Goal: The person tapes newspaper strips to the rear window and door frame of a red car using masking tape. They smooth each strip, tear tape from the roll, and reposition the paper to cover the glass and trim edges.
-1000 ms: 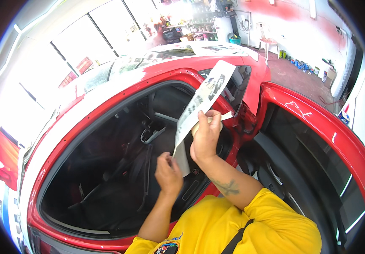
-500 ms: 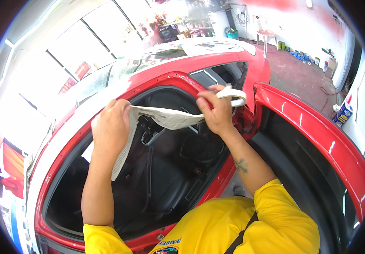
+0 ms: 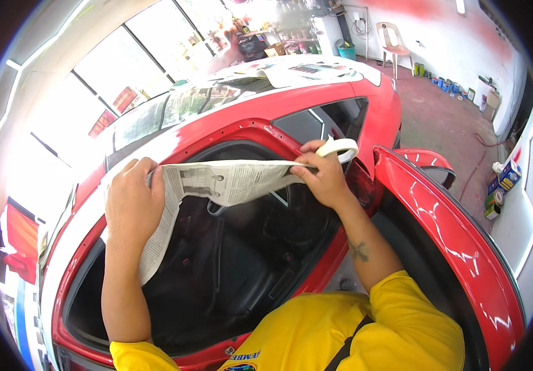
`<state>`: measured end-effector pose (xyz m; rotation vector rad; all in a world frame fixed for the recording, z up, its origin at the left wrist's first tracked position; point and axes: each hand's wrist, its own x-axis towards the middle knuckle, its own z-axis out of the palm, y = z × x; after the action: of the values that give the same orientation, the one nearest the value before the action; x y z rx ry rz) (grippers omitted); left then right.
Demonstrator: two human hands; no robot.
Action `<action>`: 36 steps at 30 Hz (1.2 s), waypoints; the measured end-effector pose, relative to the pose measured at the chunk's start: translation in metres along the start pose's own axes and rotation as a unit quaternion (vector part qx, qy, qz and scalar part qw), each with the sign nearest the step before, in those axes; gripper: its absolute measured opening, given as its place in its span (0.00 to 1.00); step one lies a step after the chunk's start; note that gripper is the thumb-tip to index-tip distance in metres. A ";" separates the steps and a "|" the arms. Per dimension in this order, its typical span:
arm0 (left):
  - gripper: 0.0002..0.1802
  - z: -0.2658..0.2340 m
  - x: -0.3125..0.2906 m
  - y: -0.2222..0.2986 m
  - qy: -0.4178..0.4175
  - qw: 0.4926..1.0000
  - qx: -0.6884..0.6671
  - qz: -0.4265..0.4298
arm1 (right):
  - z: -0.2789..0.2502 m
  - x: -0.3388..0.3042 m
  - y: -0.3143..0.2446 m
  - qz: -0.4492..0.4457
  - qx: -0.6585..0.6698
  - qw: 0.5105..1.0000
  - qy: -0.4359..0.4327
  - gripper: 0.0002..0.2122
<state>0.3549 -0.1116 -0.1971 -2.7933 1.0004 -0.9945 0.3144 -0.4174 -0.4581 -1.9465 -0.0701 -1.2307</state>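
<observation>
A strip of newspaper (image 3: pixel 242 180) is stretched between my two hands, across the open doorway of a red car (image 3: pixel 325 99). My left hand (image 3: pixel 132 201) is closed on the strip's left end, and a flap of the paper hangs below it. My right hand (image 3: pixel 325 180) pinches the strip's other end. The same hand also holds a roll of cream masking tape (image 3: pixel 352 152), which sticks out past the fingers. A band of tape seems to run along the top edge of the paper.
An open red car door (image 3: pixel 458 229) stands close on my right. Black seats (image 3: pixel 242 260) show inside the car. Paper sheets (image 3: pixel 310 72) cover part of the roof. Beyond are a plastic chair (image 3: pixel 392 46), several cans (image 3: pixel 449 85) and a hose (image 3: pixel 480 161).
My left hand has moved left and a little down, so the newspaper is spread wider and flatter. The right hand keeps its hold on paper and tape. The view has shifted slightly.
</observation>
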 end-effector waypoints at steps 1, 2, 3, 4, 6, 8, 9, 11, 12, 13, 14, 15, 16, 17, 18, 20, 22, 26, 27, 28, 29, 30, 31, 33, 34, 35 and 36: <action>0.10 0.001 -0.002 -0.001 -0.001 1.000 0.000 0.000 | -0.003 0.010 0.001 -0.002 -0.011 1.000 0.006 0.13; 0.10 0.002 -0.003 -0.001 -0.002 1.000 -0.001 0.000 | -0.001 0.017 0.002 0.006 -0.007 0.999 0.032 0.14; 0.10 0.003 -0.005 -0.002 -0.003 1.000 -0.001 0.000 | -0.001 0.024 0.006 0.013 0.002 0.999 0.030 0.13; 0.10 0.005 -0.005 -0.004 0.002 1.000 0.001 0.002 | -0.001 0.030 0.012 0.012 0.000 1.000 0.026 0.13; 0.10 0.009 -0.006 -0.007 0.012 1.000 0.005 0.006 | -0.002 0.041 0.021 0.028 0.008 0.999 0.015 0.12; 0.10 0.010 -0.006 -0.005 0.006 1.000 0.002 -0.002 | -0.002 0.050 0.029 0.043 0.008 0.999 0.009 0.12; 0.10 0.011 -0.006 -0.005 0.003 1.000 0.001 -0.006 | -0.002 0.054 0.032 0.051 0.007 0.999 0.006 0.11; 0.10 0.011 -0.007 -0.003 -0.001 1.000 0.013 -0.010 | 0.003 0.065 0.033 0.055 -0.012 0.998 -0.005 0.13; 0.10 0.011 -0.008 -0.003 -0.003 1.000 0.019 -0.012 | 0.005 0.071 0.032 0.068 -0.023 0.997 -0.019 0.13; 0.10 0.013 -0.010 -0.005 0.005 1.000 0.024 0.001 | 0.006 0.076 0.032 0.082 -0.036 0.995 -0.034 0.14; 0.10 0.015 -0.011 -0.009 0.014 0.999 0.029 0.014 | 0.008 0.079 0.032 0.063 -0.054 0.996 -0.023 0.14; 0.10 0.016 -0.011 -0.011 0.022 0.999 0.034 0.026 | 0.008 0.082 0.033 0.060 -0.065 0.996 -0.027 0.15; 0.09 0.017 -0.011 -0.012 0.027 0.998 0.040 0.028 | 0.010 0.086 0.033 0.058 -0.074 0.995 -0.032 0.15; 0.09 0.017 -0.010 -0.012 0.032 0.998 0.045 0.029 | 0.010 0.088 0.033 0.056 -0.083 0.994 -0.037 0.15; 0.09 0.017 -0.010 -0.013 0.037 0.998 0.051 0.030 | 0.010 0.090 0.031 0.056 -0.088 0.994 -0.036 0.15; 0.09 0.019 -0.008 -0.013 0.042 0.997 0.055 0.041 | 0.009 0.093 0.031 0.063 -0.092 0.993 -0.039 0.16; 0.09 0.016 -0.009 -0.013 0.043 0.996 0.060 0.045 | 0.010 0.097 0.030 0.072 -0.093 0.992 -0.046 0.16; 0.08 0.010 -0.011 -0.014 0.040 0.996 0.069 0.038 | 0.008 0.101 0.024 0.099 -0.101 0.988 -0.069 0.16; 0.08 0.010 -0.011 -0.016 0.040 0.996 0.071 0.036 | 0.007 0.101 0.024 0.105 -0.105 0.986 -0.075 0.16; 0.08 0.010 -0.011 -0.018 0.036 0.997 0.066 0.035 | 0.007 0.100 0.027 0.093 -0.089 0.989 -0.068 0.15; 0.08 0.009 -0.011 -0.020 0.033 0.997 0.062 0.033 | 0.007 0.098 0.032 0.080 -0.073 0.992 -0.062 0.15; 0.08 0.009 -0.011 -0.021 0.029 0.997 0.058 0.032 | 0.007 0.096 0.037 0.067 -0.057 0.995 -0.055 0.14; 0.08 0.008 -0.011 -0.021 0.031 0.997 0.056 0.033 | 0.007 0.095 0.042 0.066 -0.045 0.995 -0.057 0.14; 0.08 0.005 -0.011 -0.022 0.034 0.997 0.053 0.035 | 0.006 0.094 0.049 0.065 -0.023 0.996 -0.060 0.13; 0.08 0.004 -0.011 -0.022 0.035 0.997 0.054 0.036 | 0.006 0.094 0.048 0.067 -0.032 0.996 -0.057 0.13; 0.08 0.004 -0.010 -0.022 0.036 0.997 0.054 0.037 | 0.007 0.094 0.047 0.070 -0.041 0.995 -0.054 0.13; 0.08 0.003 -0.010 -0.022 0.037 0.997 0.054 0.039 | 0.008 0.094 0.045 0.072 -0.050 0.995 -0.050 0.13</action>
<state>0.3633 -0.0889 -0.2007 -2.6279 1.0218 -1.1155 0.3892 -0.4758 -0.4139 -2.0616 0.0815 -1.0598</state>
